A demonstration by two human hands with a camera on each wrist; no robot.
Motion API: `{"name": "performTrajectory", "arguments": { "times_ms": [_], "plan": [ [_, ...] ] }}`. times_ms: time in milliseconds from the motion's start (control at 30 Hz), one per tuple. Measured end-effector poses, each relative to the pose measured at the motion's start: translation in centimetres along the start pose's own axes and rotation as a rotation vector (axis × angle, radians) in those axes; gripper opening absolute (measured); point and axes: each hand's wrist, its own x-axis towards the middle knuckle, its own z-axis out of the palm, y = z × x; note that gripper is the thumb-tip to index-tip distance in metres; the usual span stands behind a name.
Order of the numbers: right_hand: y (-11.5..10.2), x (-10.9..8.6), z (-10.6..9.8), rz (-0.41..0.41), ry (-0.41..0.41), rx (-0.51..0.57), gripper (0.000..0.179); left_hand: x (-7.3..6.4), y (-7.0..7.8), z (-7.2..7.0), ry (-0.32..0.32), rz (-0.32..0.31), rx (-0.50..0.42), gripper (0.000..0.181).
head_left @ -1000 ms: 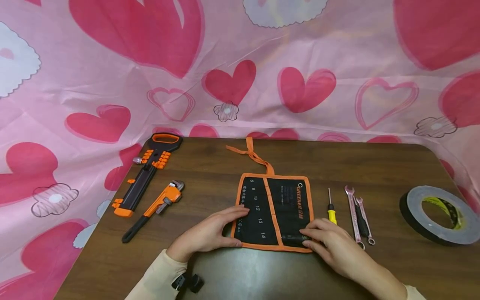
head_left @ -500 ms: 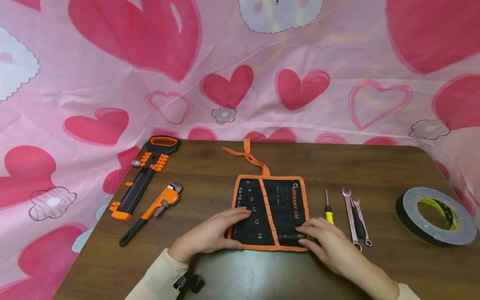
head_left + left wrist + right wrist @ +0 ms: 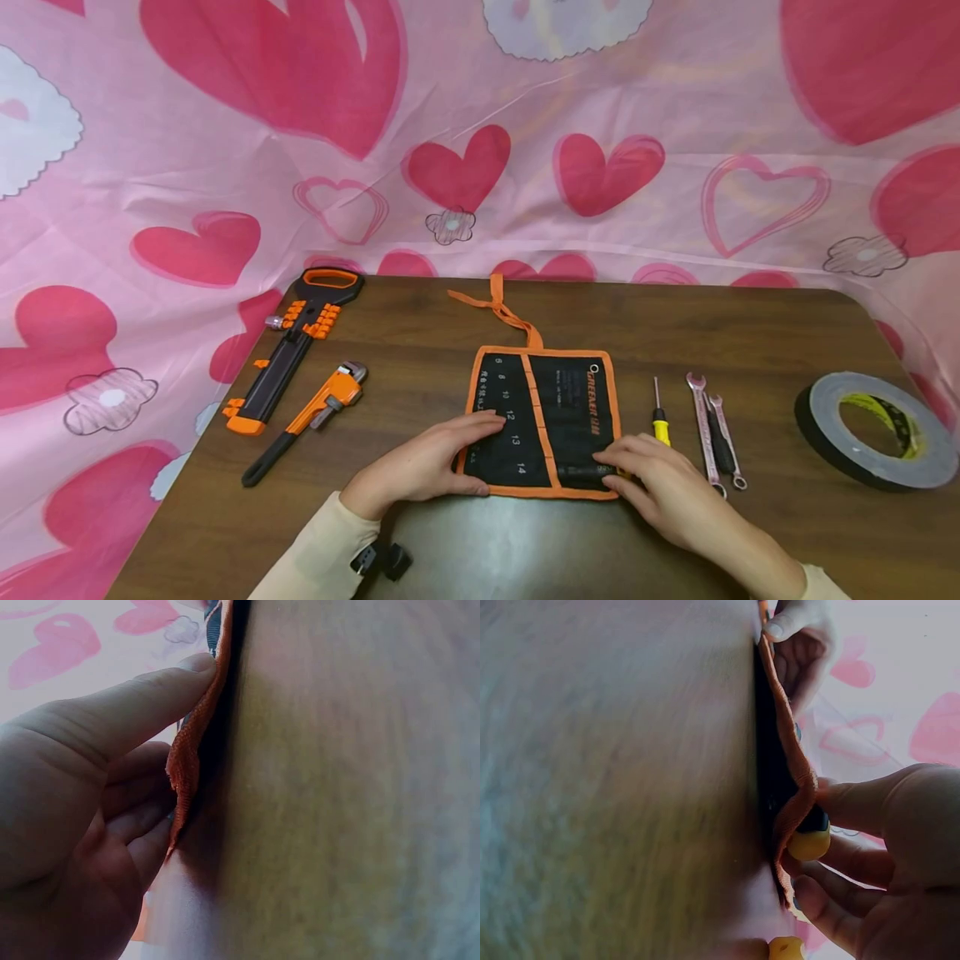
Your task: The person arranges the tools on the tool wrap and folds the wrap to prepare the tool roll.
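A black tool pouch with orange trim (image 3: 573,417) lies on the table, its orange tie stretching toward the back. My left hand (image 3: 423,462) rests on its left side, fingers extended over the numbered pockets and thumb at the near edge; the left wrist view shows the thumb (image 3: 142,701) against the orange trim. At the pouch's lower right, my right hand (image 3: 667,487) pinches a screwdriver (image 3: 810,844) by its black-and-yellow handle. Only the handle shows; the pocket hides its shaft. Right of the pouch lies another yellow-and-black screwdriver (image 3: 660,425).
Two wrenches (image 3: 703,433) and a slim black-handled tool (image 3: 722,446) lie to the right, with a roll of tape (image 3: 821,442) beyond. On the left are an orange pipe wrench (image 3: 322,408) and a black-and-orange tool holder (image 3: 288,367). A heart-patterned cloth (image 3: 465,75) hangs behind the table.
Both hands keep nearly the same places on the pouch. The pouch has slid slightly left relative to the tools on the right. The head view sways a little.
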Motion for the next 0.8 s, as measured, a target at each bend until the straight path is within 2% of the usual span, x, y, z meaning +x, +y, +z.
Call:
{"name": "performTrajectory", "arguments": {
  "times_ms": [200,533,800],
  "plan": [
    [0.04,0.06,-0.04,0.013,-0.003,0.01,0.027,0.07,0.07,-0.07,0.002,-0.004,-0.004,0.081],
    [0.03,0.11,0.1,-0.021,0.009,0.03,0.028,0.09,0.15,-0.08,0.005,0.005,0.004,0.08],
    [-0.28,0.09,0.12,0.056,-0.015,0.023,0.028,0.12,0.17,-0.03,0.002,0.0,0.004,0.08]
  ]
}}
